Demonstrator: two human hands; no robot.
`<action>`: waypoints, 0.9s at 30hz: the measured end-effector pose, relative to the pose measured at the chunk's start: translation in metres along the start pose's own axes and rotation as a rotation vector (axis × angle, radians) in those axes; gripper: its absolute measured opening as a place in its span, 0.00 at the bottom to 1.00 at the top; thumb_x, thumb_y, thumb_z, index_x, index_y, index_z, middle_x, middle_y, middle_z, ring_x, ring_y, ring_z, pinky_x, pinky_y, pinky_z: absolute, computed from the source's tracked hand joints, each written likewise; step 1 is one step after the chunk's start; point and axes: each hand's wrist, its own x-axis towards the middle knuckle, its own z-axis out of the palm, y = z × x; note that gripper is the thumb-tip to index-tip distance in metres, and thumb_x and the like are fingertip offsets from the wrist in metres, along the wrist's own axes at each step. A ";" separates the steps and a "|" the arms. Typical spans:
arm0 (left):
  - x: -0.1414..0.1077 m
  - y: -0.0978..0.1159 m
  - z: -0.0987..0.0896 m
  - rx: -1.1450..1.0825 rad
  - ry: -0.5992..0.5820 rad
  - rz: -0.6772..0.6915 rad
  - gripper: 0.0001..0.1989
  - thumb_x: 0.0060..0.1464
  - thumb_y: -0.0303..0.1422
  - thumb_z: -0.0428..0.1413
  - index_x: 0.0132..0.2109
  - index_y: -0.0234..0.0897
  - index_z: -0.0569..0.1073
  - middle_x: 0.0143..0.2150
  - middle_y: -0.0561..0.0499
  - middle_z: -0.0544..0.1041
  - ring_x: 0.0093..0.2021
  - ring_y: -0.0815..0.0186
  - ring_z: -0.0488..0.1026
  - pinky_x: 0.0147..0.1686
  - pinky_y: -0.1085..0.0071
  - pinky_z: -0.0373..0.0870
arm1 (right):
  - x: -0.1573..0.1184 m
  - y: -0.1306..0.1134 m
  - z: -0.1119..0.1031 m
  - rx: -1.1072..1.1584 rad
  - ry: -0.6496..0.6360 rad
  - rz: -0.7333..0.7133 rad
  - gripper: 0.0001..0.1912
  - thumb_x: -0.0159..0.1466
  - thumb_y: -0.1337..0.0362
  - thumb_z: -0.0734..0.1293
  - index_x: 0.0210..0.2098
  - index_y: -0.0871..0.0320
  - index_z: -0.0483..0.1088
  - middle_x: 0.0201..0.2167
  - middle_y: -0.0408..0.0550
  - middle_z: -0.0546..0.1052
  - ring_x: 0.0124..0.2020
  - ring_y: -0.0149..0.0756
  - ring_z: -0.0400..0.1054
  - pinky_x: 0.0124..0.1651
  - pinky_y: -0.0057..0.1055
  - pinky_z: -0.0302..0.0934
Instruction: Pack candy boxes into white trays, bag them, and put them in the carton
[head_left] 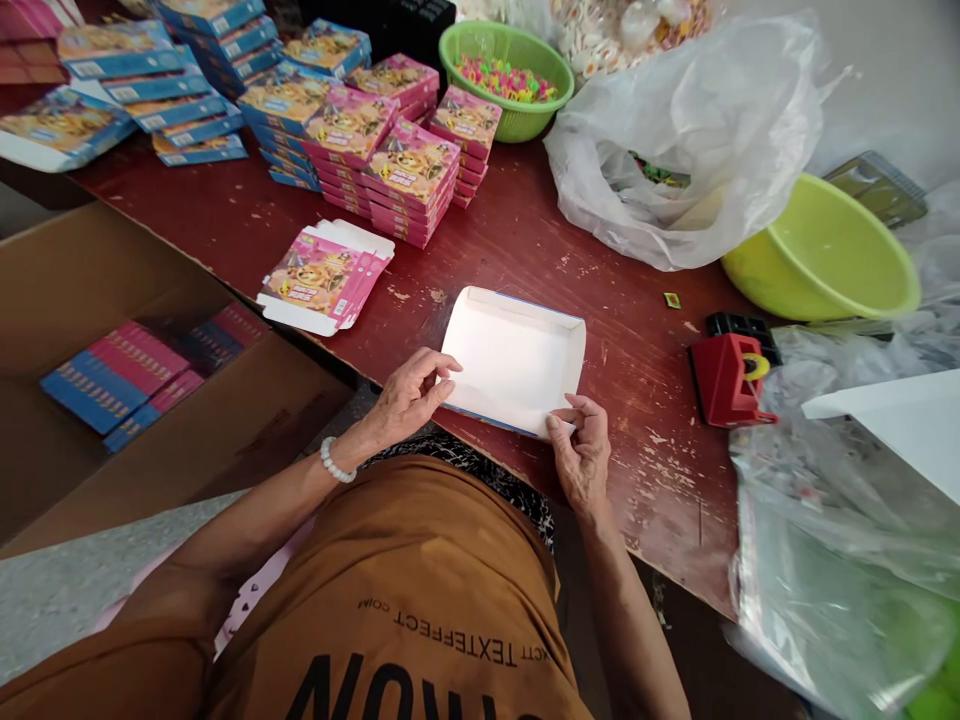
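An open, shallow box [514, 360] with a white inside and blue outer edges lies on the red table near its front edge. My right hand [581, 445] pinches the box's near right corner between thumb and fingers. At the box's left side is my left hand [420, 390], its thumb and fingers slightly apart, fingertips by the left edge; it grips nothing that shows. Left of the box lies a flat pink printed carton [326, 275] with white flaps spread.
Pink boxes [412, 165] and blue boxes [289, 95] stand stacked at the back left. Behind are a green basket [510, 65] of small colourful pieces and a plastic bag [697, 130]. A yellow-green bowl [825, 250] and red tape dispenser [724, 380] sit right. A cardboard carton [180, 440] holds boxes.
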 end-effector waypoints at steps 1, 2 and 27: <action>-0.001 0.001 0.001 0.038 0.029 0.029 0.08 0.70 0.30 0.54 0.52 0.39 0.77 0.42 0.52 0.74 0.33 0.69 0.70 0.35 0.72 0.71 | 0.001 -0.001 0.000 -0.011 0.009 -0.017 0.20 0.72 0.48 0.69 0.56 0.53 0.69 0.35 0.43 0.78 0.31 0.35 0.69 0.37 0.34 0.65; -0.002 0.002 0.002 0.095 0.043 0.074 0.09 0.70 0.27 0.53 0.51 0.39 0.77 0.43 0.51 0.74 0.33 0.69 0.70 0.34 0.73 0.71 | 0.003 -0.002 -0.001 -0.034 0.003 -0.039 0.17 0.72 0.50 0.69 0.54 0.53 0.71 0.37 0.44 0.78 0.31 0.34 0.68 0.37 0.34 0.65; 0.005 0.031 0.018 0.778 -0.370 0.504 0.12 0.61 0.16 0.51 0.42 0.36 0.74 0.34 0.47 0.75 0.35 0.58 0.70 0.40 0.61 0.65 | 0.022 -0.050 0.025 -1.004 -0.708 -0.516 0.10 0.71 0.73 0.62 0.46 0.59 0.73 0.40 0.56 0.76 0.41 0.46 0.65 0.40 0.39 0.54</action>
